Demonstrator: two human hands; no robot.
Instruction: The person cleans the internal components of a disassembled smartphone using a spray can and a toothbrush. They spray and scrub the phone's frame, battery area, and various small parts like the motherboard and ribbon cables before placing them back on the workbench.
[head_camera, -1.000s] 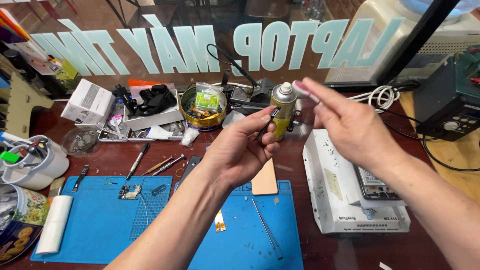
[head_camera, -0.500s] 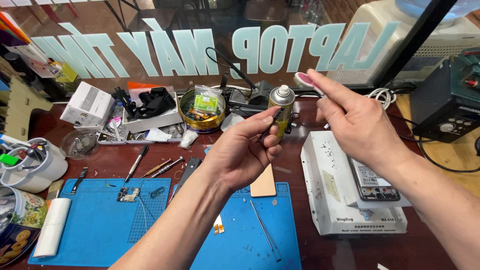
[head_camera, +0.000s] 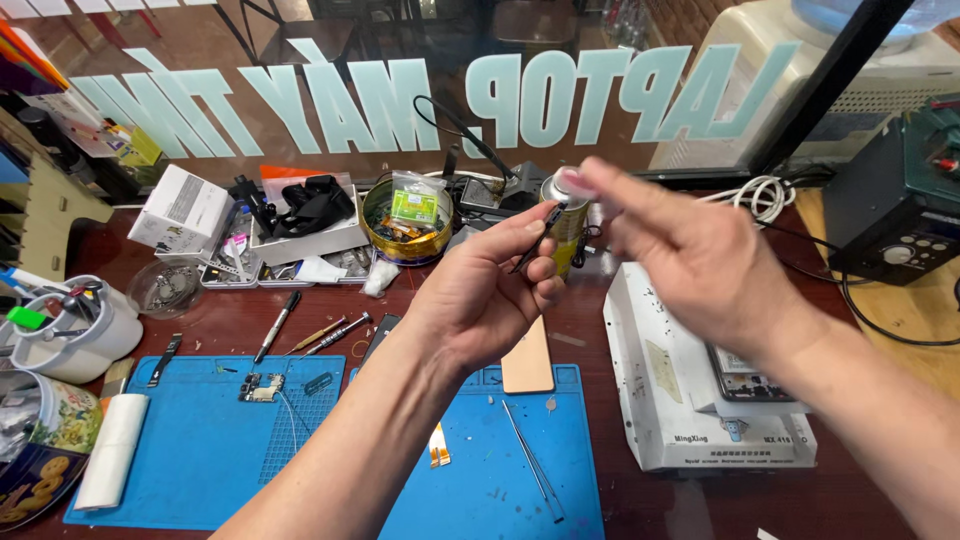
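The left hand (head_camera: 485, 290) is raised over the worktop (head_camera: 590, 340), its fingers (head_camera: 535, 265) curled around a small spray can (head_camera: 566, 225) with a yellow body and a metal top; the thumb and forefinger also pinch a thin dark stem, perhaps the can's nozzle straw, though blur makes that hard to confirm. The right hand (head_camera: 690, 255) is just beside the can, to its right, fingers loosely spread and stretched toward the can's top; a pale cap (head_camera: 572, 180) seems to sit at their tips, but motion blur leaves it unclear whether they actually grip it.

Below the left fingers lie a tan flat card (head_camera: 528, 358) and a blue work mat (head_camera: 480, 460) with tweezers (head_camera: 530, 460) on it. Behind the can stands a round gold tin (head_camera: 405, 222) filled with small parts. Under the right hand rests a white flat box (head_camera: 690, 390) with a phone (head_camera: 745, 375) lying on it. A second blue mat (head_camera: 215, 440), well to the left of the hands, carries a small circuit board (head_camera: 262, 387).
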